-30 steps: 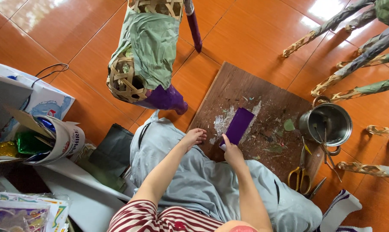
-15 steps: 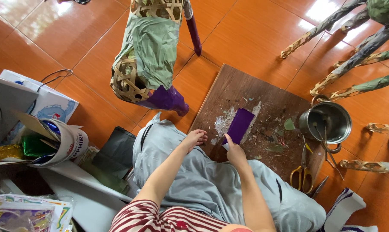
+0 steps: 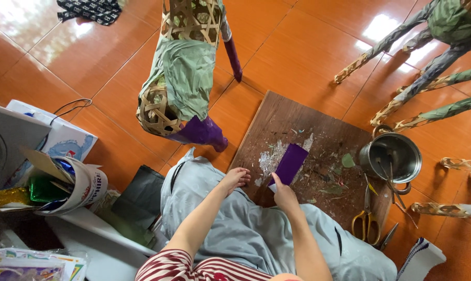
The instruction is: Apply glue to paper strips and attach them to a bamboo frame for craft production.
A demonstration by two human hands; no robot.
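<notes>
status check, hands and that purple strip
Right hand pinching near end of purple paper strip on wooden board. Left hand resting on grey cloth at board edge, empty. Scissors clear to the right.

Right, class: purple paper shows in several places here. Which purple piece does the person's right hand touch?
The flat purple strip on the wooden board, under the right hand. The other purple pieces wrap the woven bamboo frame.

The floor is glossy orange tile. A worn, scuffed wooden board carries matt purple paper; at its right edge stands a shiny metal pot. The woven bamboo frame wears crinkled green paper.
</notes>
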